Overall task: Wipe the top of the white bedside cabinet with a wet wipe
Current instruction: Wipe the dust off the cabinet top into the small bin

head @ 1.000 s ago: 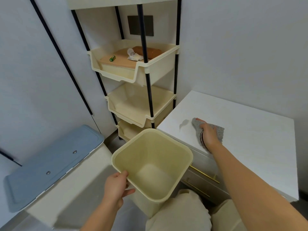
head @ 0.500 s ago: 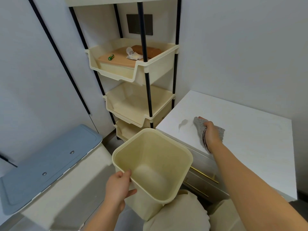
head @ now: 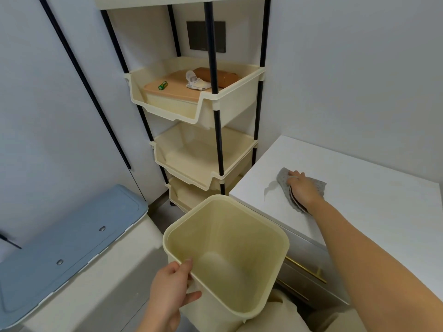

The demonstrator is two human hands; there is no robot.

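The white bedside cabinet (head: 374, 188) stands at the right, its top flat and bare. My right hand (head: 302, 188) presses a grey wet wipe (head: 282, 179) flat on the top near its left front corner. A small grey smear (head: 269, 188) lies just left of the wipe. My left hand (head: 171, 291) grips the near rim of an empty cream waste bin (head: 227, 255), held tilted beside the cabinet's front left corner.
A cream three-tier rack (head: 199, 109) with black posts stands against the wall left of the cabinet; its top tray holds a battery, a wrapper and a brown roll. A white box with a blue lid (head: 67, 238) sits at lower left. Gold drawer handles (head: 306, 270) show below the cabinet top.
My right hand with the wipe has slid a little toward the back of the cabinet top. My left hand keeps its hold on the bin.
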